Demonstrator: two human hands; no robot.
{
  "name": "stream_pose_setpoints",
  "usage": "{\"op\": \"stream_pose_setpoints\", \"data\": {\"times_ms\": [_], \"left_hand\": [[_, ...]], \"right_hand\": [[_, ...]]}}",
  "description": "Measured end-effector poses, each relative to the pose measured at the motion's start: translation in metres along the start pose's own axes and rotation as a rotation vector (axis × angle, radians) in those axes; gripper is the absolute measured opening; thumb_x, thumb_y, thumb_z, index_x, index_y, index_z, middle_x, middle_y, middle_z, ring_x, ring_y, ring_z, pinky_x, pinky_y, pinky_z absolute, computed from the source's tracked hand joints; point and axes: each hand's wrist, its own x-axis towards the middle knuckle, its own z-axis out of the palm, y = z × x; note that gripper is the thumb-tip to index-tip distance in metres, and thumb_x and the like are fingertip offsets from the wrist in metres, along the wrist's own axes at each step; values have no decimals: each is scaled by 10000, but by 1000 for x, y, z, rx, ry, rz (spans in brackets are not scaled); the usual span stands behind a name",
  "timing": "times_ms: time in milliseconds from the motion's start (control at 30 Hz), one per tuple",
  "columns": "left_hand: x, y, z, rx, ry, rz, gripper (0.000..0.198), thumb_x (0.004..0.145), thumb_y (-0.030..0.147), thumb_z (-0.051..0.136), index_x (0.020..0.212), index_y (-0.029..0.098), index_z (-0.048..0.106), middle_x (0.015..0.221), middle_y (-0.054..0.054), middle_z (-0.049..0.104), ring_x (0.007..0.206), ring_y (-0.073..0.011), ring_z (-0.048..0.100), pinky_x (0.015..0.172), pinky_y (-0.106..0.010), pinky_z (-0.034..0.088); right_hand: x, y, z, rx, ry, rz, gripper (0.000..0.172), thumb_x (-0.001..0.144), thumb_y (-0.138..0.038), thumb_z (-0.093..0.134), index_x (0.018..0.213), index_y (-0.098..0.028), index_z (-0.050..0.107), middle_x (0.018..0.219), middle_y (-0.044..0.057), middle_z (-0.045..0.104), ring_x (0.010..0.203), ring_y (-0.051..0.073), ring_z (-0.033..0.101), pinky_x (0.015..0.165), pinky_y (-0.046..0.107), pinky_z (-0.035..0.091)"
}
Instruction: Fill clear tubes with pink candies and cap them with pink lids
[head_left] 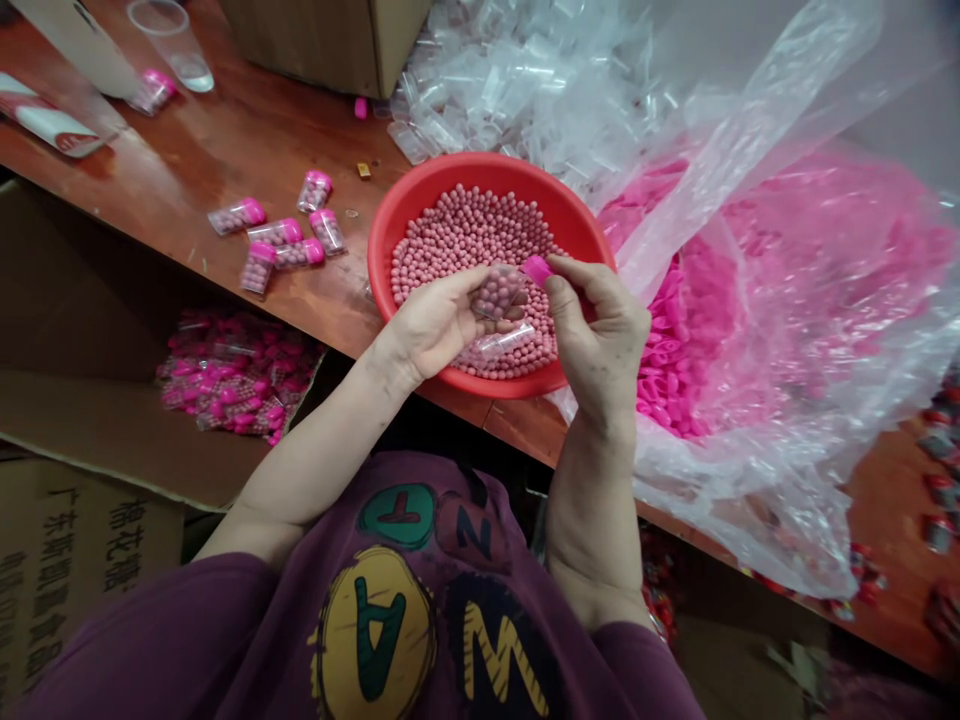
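Note:
Over a red basin [577,225] of small pink balls [450,235], my left hand [442,320] holds a clear plastic bottle [496,292] filled with the same balls. A pink cap [536,269] is pinched between the thumb and forefinger of my right hand [600,325], close by the bottle's mouth. Whether cap and bottle touch, I cannot tell. Another clear bottle [506,342] lies on the balls just below my left fingers.
Several filled, capped bottles [277,232] lie left of the basin. More fill a cardboard box [232,375] below the table edge. Clear empty bottles [517,80] are heaped behind. A plastic bag of pink caps [675,370] stands right. A plastic cup [176,50] is at far left.

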Motion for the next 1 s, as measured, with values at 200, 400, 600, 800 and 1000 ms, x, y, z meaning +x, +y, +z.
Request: {"op": "stream_pose_setpoints", "data": {"times_ms": [200,400,600,800,1000], "left_hand": [[-2,-2,1,1,-54,43,124,1037,171,664,1055,142,783,1021,-76,818,927,-174,760,879,-305,603],[0,-9,-1,114,-64,116,40,989,121,761,1002,145,790,978,-42,780,837,-118,700,747,-231,514],[0,-8,1,133,-47,78,54,1007,113,737,978,153,759,929,-14,721,757,-93,677,663,-222,464],[-5,-6,3,170,-79,42,38,1009,158,758,972,160,750,859,-11,701,716,-90,635,644,-222,459],[-4,-7,2,168,-75,64,85,1001,222,805,974,161,752,851,-9,700,699,-83,630,618,-210,448]], "right_hand": [[2,-1,3,30,13,-37,197,1104,-288,687,1242,-341,819,1206,33,847,1130,269,785,1065,543,662],[2,1,10,10,18,-118,189,1099,-289,677,1205,-290,834,1121,31,832,1045,227,790,983,452,673],[1,4,9,-4,21,-97,174,1101,-322,680,1167,-295,838,1127,42,817,1074,230,779,997,444,663],[-2,5,9,-6,-4,-21,182,1105,-346,667,1185,-311,826,1140,47,809,1084,241,772,1030,476,656],[-5,4,7,-32,-20,12,208,1117,-387,653,1188,-291,823,1112,50,814,1057,235,775,1007,452,656]]}}
